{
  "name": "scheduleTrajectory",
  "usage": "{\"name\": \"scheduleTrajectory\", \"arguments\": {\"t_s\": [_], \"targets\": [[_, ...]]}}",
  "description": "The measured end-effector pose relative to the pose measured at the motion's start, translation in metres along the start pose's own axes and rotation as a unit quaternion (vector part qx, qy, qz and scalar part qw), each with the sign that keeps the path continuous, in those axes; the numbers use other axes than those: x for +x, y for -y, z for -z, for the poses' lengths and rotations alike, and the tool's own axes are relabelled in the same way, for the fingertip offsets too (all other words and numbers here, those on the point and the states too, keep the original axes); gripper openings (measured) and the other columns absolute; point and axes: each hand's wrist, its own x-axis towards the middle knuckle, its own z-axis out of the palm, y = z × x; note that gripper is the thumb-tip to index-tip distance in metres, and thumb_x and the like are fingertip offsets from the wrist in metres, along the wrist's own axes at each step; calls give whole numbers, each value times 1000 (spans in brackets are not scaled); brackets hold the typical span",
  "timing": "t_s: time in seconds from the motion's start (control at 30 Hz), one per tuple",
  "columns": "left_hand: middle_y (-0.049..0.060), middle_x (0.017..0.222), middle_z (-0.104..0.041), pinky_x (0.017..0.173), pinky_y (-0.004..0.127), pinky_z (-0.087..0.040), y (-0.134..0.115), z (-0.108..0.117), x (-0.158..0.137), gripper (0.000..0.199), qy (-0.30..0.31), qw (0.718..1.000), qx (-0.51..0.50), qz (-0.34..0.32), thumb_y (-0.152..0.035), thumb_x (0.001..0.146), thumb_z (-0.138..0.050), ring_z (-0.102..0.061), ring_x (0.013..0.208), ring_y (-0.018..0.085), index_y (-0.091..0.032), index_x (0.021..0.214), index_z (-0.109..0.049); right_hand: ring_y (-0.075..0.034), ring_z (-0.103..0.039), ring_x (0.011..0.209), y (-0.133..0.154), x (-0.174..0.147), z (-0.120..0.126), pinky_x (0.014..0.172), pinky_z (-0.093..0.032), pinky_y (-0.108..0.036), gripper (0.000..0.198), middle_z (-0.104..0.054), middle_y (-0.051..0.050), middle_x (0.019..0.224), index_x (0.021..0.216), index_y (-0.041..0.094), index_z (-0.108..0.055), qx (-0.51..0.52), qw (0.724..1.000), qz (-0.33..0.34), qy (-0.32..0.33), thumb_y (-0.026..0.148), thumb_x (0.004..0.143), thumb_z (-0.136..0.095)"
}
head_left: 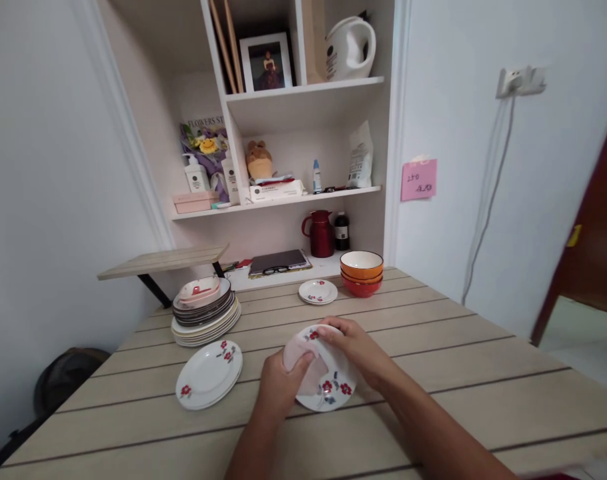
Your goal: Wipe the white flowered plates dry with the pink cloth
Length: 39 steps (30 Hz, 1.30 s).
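Observation:
A white plate with red flowers (336, 370) is tilted up over the middle of the table. My right hand (351, 340) grips its far right rim, thumb on the face and fingers behind. A thin pale pink cloth (311, 380) lies over the plate's left part. My left hand (283, 377) is closed on the cloth at the left rim, thumb pressing it to the plate; its other fingers are partly hidden. To the left lies a short stack of matching larger plates (208, 377). Beyond my hands sit small flowered plates (318, 291), stacked.
A tall stack of plates (208, 323) topped by small pink dishes (198, 291) stands at the left, near a raised wooden shelf (163, 260). Orange and red bowls (362, 273) are nested at the back right. A red jug (320, 233) and a dark laptop (278, 262) stand behind.

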Motion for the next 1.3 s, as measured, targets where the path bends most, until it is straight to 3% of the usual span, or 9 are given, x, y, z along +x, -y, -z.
{"name": "scheduleTrajectory", "arguments": {"t_s": [0.27,0.43,0.67,0.97,1.07,1.17,1.3], "targets": [[11,75,-75,61,28,-50,-4,-3,0,42,-40,998,-41,18,-48,70,-69,-67,70,25,-8,83,-75,-12,-49,56,-7,2,-8,52,-36,-22,27,-57,3,60,69,16,-62,-2,997,59,-50,42,77,-67],[15,82,-75,62,29,-52,2,-9,3,56,-49,989,-122,67,-56,70,-68,-69,74,26,-4,90,-74,-13,-51,55,-18,3,-17,52,-39,-23,28,-61,1,63,78,16,-64,123,985,45,-109,42,73,-71],[15,81,-75,57,26,-53,-3,-11,1,58,-67,970,-206,110,-57,65,-73,-71,71,25,-4,89,-74,-17,-59,61,-27,5,-25,58,-46,-27,35,-68,0,72,86,20,-64,198,965,22,-172,47,67,-76],[15,81,-76,59,27,-54,-3,-12,-2,54,-84,962,-239,105,-55,65,-74,-71,72,26,-5,86,-74,-17,-60,64,-33,6,-31,60,-48,-27,33,-67,1,74,84,22,-61,244,953,2,-178,45,66,-77],[14,76,-75,56,26,-53,-3,-9,0,51,-87,964,-227,104,-53,64,-75,-70,68,25,-5,83,-74,-15,-58,61,-27,6,-25,57,-46,-26,34,-66,2,72,84,22,-61,206,968,-33,-140,47,67,-76],[11,74,-75,57,26,-53,-5,-5,0,47,-74,969,-216,96,-49,66,-75,-70,65,23,-6,84,-74,-12,-51,53,-15,4,-10,48,-36,-22,35,-63,3,65,84,19,-63,124,985,-55,-110,45,66,-77],[10,73,-74,58,26,-53,-10,1,-1,44,-56,969,-228,79,-48,66,-75,-68,65,22,-7,83,-74,-12,-49,58,2,2,8,52,-33,-21,33,-62,2,67,81,18,-66,-20,998,23,-56,48,70,-74]]}}
